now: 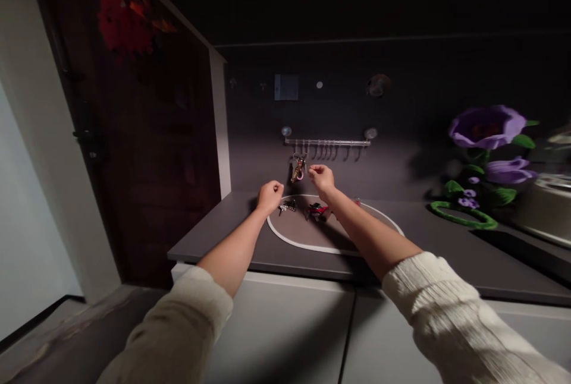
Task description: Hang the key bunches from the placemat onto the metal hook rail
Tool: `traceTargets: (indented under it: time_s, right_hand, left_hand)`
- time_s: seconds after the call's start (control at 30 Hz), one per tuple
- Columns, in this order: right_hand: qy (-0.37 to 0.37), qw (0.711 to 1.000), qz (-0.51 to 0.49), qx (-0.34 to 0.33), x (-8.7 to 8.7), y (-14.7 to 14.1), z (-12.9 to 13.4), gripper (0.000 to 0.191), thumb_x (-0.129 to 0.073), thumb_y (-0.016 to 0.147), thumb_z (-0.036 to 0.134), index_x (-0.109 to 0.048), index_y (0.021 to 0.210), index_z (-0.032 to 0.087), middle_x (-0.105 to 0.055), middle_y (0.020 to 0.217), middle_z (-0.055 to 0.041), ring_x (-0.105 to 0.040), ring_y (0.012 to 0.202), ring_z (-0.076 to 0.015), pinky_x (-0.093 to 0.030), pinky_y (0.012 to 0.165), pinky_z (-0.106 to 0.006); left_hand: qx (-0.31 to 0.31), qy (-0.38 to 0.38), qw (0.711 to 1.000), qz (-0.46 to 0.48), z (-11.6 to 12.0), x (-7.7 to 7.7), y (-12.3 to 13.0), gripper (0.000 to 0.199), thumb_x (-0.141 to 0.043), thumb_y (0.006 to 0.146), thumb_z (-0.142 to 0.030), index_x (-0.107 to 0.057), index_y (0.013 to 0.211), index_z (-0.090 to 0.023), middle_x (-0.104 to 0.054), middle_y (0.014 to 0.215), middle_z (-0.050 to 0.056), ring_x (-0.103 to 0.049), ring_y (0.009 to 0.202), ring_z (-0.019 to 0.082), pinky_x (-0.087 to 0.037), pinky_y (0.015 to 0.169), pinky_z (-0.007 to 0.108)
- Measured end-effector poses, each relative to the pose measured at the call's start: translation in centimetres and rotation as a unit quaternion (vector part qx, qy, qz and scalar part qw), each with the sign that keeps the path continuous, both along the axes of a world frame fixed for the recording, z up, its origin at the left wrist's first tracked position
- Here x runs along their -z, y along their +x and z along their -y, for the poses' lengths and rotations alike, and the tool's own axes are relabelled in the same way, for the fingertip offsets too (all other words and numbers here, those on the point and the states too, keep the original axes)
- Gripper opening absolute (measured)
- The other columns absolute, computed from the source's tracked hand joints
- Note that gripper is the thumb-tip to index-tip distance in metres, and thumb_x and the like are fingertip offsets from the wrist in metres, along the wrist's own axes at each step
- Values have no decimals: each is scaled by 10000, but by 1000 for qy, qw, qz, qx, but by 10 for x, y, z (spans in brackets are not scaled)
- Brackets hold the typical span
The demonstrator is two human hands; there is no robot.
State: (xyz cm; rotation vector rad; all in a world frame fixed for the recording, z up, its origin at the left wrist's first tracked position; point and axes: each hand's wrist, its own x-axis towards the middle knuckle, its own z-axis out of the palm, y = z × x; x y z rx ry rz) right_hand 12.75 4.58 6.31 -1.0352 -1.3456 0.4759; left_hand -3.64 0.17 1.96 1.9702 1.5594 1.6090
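Note:
My right hand is raised just right of a bunch of keys that hangs from the left part of a hook rail. Its fingers are pinched together, and whether anything small is between them I cannot make out. My left hand is lower and to the left, its fingers curled closed with nothing showing in them. Below the hands, an oval mat with a white rim bears a set of keys and a red and black key bunch, partly behind my right forearm.
Several bare hooks hang along the rail. Purple artificial flowers with a green ring base stand on the counter at right, beside a pale rounded object. A dark door is at left; a cabinet overhangs above.

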Motion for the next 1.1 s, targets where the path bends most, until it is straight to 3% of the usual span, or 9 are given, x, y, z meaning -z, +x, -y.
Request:
traceTargets:
  time_s: [0.2, 0.37, 0.5, 0.6, 1.1]
  right_hand:
    - [-53, 993, 32, -103, 24, 1, 31, 133, -534, 680, 169, -570, 802, 133, -617, 715, -20, -535, 613, -84, -422, 634, -218]
    - [-28, 979, 178, -91, 40, 4, 44, 123, -536, 722, 176, -592, 825, 139, -642, 763, -34, -566, 693, -107, -419, 693, -240]
    - [8, 944, 323, -61, 41, 5, 53, 121, -538, 744, 179, -618, 831, 153, -655, 815, -44, -562, 727, -121, -399, 702, -235]
    - [21, 924, 379, -55, 41, 4, 56, 135, -526, 761, 180, -627, 847, 155, -659, 822, -51, -562, 721, -124, -391, 689, -225]
    - [10, 896, 439, -65, 43, 0, 53, 140, -526, 762, 178, -643, 836, 161, -665, 823, -45, -564, 727, -129, -374, 678, -207]
  left_hand:
    - [24, -46, 998, -18, 0, 2, -2, 168, -507, 721, -227, -644, 761, -138, -658, 739, 50, -573, 667, 119, -417, 640, 220]
    - [32, -80, 993, -82, 2, 3, -3, 169, -546, 702, -218, -667, 779, -129, -665, 751, 56, -565, 659, 116, -417, 643, 220]
    - [32, -84, 982, -168, 1, 6, -6, 194, -561, 702, -272, -683, 782, -144, -669, 757, 54, -561, 672, 130, -408, 641, 230]
    - [44, -83, 969, -229, 1, 7, -9, 189, -563, 704, -281, -689, 772, -157, -669, 744, 44, -560, 677, 132, -400, 645, 231]
    - [15, -84, 916, -392, 4, 0, -5, 146, -532, 750, -204, -665, 792, -161, -636, 854, 68, -554, 798, 151, -380, 723, 236]
